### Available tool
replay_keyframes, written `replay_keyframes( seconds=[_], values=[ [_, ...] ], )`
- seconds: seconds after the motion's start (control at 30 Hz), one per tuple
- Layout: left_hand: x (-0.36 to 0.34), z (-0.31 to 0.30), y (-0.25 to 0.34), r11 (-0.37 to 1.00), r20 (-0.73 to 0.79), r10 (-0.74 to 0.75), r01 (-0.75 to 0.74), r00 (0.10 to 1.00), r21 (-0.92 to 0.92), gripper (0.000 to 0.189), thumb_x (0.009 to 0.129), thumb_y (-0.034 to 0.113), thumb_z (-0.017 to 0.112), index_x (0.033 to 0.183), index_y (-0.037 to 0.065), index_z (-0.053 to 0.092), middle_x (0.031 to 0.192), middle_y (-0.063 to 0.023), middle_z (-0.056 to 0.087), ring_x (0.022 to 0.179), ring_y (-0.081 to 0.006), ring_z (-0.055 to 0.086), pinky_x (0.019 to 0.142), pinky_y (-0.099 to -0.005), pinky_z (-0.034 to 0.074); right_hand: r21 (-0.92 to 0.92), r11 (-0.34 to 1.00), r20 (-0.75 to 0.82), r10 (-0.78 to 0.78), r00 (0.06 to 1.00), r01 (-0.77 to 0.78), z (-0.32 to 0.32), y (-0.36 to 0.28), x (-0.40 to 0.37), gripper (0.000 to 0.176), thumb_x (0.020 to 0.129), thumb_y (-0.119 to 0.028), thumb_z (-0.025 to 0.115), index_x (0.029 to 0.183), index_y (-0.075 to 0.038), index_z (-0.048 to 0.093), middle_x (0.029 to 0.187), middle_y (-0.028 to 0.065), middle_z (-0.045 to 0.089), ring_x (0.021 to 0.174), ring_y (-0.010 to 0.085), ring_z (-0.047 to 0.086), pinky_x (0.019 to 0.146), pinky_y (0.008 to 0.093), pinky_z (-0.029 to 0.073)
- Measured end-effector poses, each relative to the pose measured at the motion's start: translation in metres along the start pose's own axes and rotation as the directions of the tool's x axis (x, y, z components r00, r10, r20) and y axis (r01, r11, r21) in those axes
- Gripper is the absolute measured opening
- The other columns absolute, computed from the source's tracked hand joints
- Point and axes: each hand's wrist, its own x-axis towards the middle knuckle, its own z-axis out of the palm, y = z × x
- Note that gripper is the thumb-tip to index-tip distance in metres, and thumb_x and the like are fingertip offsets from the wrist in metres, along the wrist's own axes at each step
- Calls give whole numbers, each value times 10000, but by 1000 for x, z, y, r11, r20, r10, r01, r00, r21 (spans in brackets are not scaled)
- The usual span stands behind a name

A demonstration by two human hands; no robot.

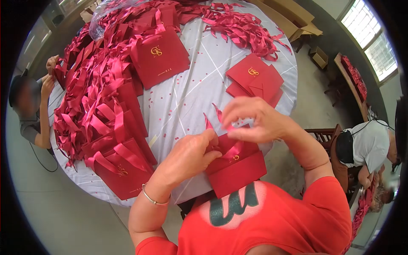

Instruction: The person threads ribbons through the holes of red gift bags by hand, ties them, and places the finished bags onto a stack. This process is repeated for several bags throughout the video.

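A red paper bag [238,172] lies at the table's near edge, against my shirt, with a pink ribbon [233,149] across its upper part. My left hand [193,154] is at the bag's upper left, thumb and fingers pinched together; what lies between them is hidden. Above the bag's top edge, my right hand [255,119] curls with thumb and forefinger close to a ribbon end. Whether the fingertips meet on that ribbon is hard to make out. Two loose ribbon ends stick up between my hands.
Ribboned red bags [121,165] are heaped on the left of the round table [187,91]. Flat red bags [255,76] lie at right, below a pile of pink ribbons [246,29]. One person [32,97] works at far left; others [369,144] sit at right.
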Motion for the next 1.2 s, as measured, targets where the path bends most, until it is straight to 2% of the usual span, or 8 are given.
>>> replay_keyframes(
  seconds=[0.37, 0.47, 0.6, 0.7, 0.77, 0.93, 1.03, 1.2],
  values=[
    [1, -7, 0, 999, 112, -46, 49, 993, -23, 107, 881, -13, 515, 982, -26, 548, 712, -143, 648, 544, -223, 648, 566, -362, 497, 147, 959, 21, 242, 970, -242, -10, 12, -15, 145, 864, -6, 610, 983, 2, 692, 917, 90, 682, 850, 178, 642, 764, 302, 505],
    [0, -7, 0, 1000, 112, 9, -6, 994, -24, 113, 877, -12, 537, 989, -24, 549, 706, -141, 645, 550, -216, 652, 568, -356, 497, -68, 954, 53, 296, 954, -292, -8, 15, -16, 150, 864, -11, 606, 986, 15, 689, 909, 97, 686, 830, 165, 650, 746, 301, 510],
    [0, -8, 7, 1000, 136, -9, 8, 991, 9, 115, 880, 0, 563, 994, -18, 554, 696, -131, 640, 543, -202, 645, 558, -344, 496, -90, 897, -192, 412, 891, -434, -10, 30, -12, 207, 838, -40, 578, 982, 30, 708, 858, 169, 699, 806, 238, 690, 744, 345, 533],
    [1, -8, 5, 998, 139, -56, 60, 989, -18, 99, 889, 11, 576, 984, -12, 564, 681, -122, 633, 534, -184, 634, 536, -331, 488, 17, 806, -71, 592, 803, -592, -14, 28, -10, 207, 826, -32, 587, 983, 28, 708, 884, 155, 709, 814, 208, 687, 742, 332, 535],
    [2, -9, 6, 997, 151, -79, 82, 985, -12, 77, 902, 11, 559, 975, -9, 574, 665, -118, 624, 529, -168, 628, 517, -323, 480, 69, 921, 85, 377, 923, -382, -15, 33, -15, 206, 812, -22, 602, 983, 25, 708, 909, 129, 719, 819, 166, 680, 732, 319, 535],
    [3, -10, 11, 985, 170, -161, 169, 972, -31, 76, 908, 11, 543, 971, -10, 581, 646, -116, 615, 523, -167, 625, 516, -324, 479, 162, 895, 234, 375, 897, -416, -16, 35, -17, 178, 832, -47, 667, 999, 4, 701, 912, 83, 698, 825, 132, 648, 734, 291, 518],
    [3, -10, 12, 985, 165, -159, 167, 973, -34, 79, 903, 9, 541, 968, -10, 582, 635, -117, 613, 519, -177, 625, 517, -331, 481, 29, 955, 81, 293, 953, -296, -6, 37, -13, 174, 856, -94, 670, 989, 14, 700, 868, 106, 698, 788, 151, 654, 705, 304, 516],
    [2, -6, 5, 998, 111, -66, 67, 992, -5, 83, 894, 4, 539, 962, -10, 583, 627, -119, 614, 514, -191, 625, 524, -343, 486, -123, 850, -139, 497, 857, -512, 12, 39, 13, 254, 871, -218, 677, 905, 33, 702, 721, 150, 679, 645, 219, 661, 630, 347, 514]
  ],
)
